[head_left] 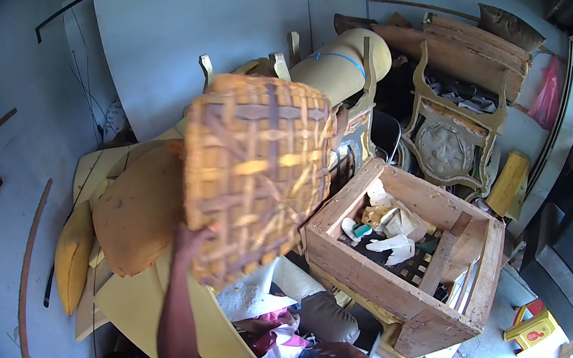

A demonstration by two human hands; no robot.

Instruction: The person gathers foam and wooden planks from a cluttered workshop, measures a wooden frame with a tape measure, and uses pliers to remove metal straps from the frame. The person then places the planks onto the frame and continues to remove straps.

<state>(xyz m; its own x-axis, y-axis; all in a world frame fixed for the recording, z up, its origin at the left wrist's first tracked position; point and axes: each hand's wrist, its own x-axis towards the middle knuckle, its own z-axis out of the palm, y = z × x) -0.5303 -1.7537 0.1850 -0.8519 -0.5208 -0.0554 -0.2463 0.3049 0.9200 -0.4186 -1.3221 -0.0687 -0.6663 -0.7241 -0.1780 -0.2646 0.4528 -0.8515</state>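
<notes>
From where I sit, the work in hand is the woven strap panel (264, 175), raised over the clutter in the middle of the view, its crisscrossed face toward me and slightly tilted. My left hand (196, 238) is closed on its lower left edge; the far edge has no hand on it. My right hand (336, 354) is low, beside the pink and white cloth (285, 346), dark and blurred; I cannot tell whether it holds anything.

To manage the panel well, I would bring the right hand up to the opposite edge, since one-sided support probably lets it twist. I would grip the rim rather than the straps, and turn it slowly, because it blocks my sight of whatever lies behind.

The wooden box frame (366, 268) is the chief obstacle: its near corner meets the panel's lower right edge in view, though I cannot tell whether they touch. Scraps (395, 248) lie inside it. To the left, the brown cushion (139, 208) and a yellow foam sheet (149, 303) crowd my forearm. Behind stand upturned legs (280, 66) and the foam roll (333, 68), which could snag the top edge. The ornate chair frame (445, 148) leans farther right.
</notes>
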